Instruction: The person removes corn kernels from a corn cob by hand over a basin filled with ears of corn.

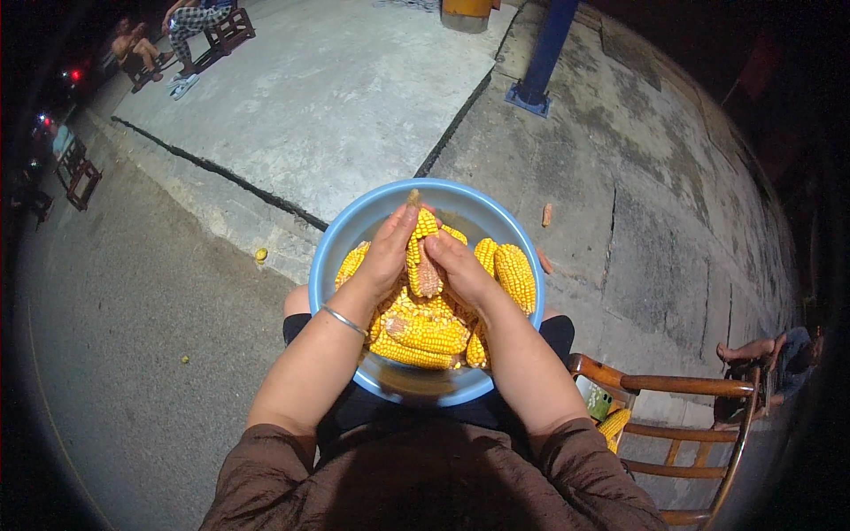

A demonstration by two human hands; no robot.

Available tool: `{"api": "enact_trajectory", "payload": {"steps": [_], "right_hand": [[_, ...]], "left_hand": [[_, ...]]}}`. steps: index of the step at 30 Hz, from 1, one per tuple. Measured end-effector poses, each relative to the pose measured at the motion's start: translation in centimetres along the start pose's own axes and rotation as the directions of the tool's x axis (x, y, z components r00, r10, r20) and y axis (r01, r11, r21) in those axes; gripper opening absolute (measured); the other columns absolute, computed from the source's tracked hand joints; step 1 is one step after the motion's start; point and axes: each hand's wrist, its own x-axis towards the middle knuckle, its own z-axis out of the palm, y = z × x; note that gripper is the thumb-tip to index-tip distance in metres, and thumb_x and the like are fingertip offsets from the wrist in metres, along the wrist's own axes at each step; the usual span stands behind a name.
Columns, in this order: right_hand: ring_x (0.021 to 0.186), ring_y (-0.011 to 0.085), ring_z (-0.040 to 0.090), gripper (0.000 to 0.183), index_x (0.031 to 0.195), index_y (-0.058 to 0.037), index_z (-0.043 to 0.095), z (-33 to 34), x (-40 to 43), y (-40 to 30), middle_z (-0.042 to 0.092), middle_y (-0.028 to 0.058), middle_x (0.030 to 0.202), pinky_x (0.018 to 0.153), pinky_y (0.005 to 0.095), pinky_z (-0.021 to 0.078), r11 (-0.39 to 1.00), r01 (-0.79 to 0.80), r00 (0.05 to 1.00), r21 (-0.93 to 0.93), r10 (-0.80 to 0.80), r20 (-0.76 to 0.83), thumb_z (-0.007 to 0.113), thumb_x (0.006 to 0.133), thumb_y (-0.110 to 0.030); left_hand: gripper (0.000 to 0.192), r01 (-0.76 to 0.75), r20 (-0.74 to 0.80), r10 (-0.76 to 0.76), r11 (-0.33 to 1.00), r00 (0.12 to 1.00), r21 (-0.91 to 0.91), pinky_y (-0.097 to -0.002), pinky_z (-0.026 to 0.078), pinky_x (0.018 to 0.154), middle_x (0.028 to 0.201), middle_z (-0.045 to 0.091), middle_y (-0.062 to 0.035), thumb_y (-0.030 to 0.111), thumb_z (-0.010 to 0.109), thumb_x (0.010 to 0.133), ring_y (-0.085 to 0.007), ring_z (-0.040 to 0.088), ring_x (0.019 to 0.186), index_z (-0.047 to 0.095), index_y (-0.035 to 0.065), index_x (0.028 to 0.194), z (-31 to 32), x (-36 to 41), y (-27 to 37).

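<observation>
A blue plastic basin rests on my lap, with several ears of yellow corn and loose kernels in it. Over its middle, an ear of corn with its tip pointing away from me is held between both hands. Its lower part shows bare cob where kernels are off. My left hand grips it from the left, fingers mostly hidden behind it. My right hand holds it from the right, thumb on the bare patch. Whole ears lie at the basin's right, and others lie nearer me.
A wooden chair stands at my right, with a phone and an ear of corn on it. Bare cobs lie on the concrete. A blue post stands ahead. Seated people are at the far left and right.
</observation>
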Motion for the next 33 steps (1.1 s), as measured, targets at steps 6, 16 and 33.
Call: {"api": "enact_trajectory", "payload": {"steps": [6, 16, 33], "right_hand": [[0.106, 0.0141, 0.05, 0.047, 0.13, -0.0048, 0.035, 0.1, 0.0, -0.1, 0.05, 0.0048, 0.119, 0.091, 0.0295, 0.0403, 0.999, 0.018, 0.998, 0.029, -0.019, 0.054, 0.05, 0.091, -0.026], [0.105, 0.0161, 0.052, 0.045, 0.127, -0.0033, 0.04, 0.1, -0.1, -0.2, 0.052, 0.0069, 0.117, 0.091, 0.0301, 0.0416, 0.982, -0.081, 0.996, 0.173, 0.087, -0.026, 0.047, 0.092, -0.03], [0.117, 0.0162, 0.042, 0.055, 0.14, -0.0096, 0.019, 0.4, -0.3, -0.6, 0.04, 0.0072, 0.131, 0.099, 0.0308, 0.0344, 0.99, 0.011, 0.995, 0.142, -0.025, 0.1, 0.045, 0.092, -0.018]], "left_hand": [[0.032, -0.032, 0.018, 0.032, 0.999, 0.999, 0.024, -0.0272, 0.045, 0.081, 0.097, 0.057, -0.0076, 0.031, 0.037, 0.096, -0.0148, 0.055, 0.089, 0.048, 0.0045, 0.11, -0.1, 0.1, 0.0], [0.033, -0.017, 0.039, 0.018, 1.0, 0.999, -0.003, -0.027, 0.044, 0.082, 0.098, 0.057, -0.0074, 0.031, 0.036, 0.096, -0.0141, 0.055, 0.09, 0.048, 0.0041, 0.11, 0.1, 0.0, 0.1], [0.033, -0.043, 0.05, 0.042, 0.998, 0.998, 0.039, -0.0263, 0.045, 0.081, 0.098, 0.057, -0.0078, 0.031, 0.037, 0.096, -0.0141, 0.055, 0.089, 0.047, 0.0033, 0.111, 0.0, -0.1, 0.0]]}}
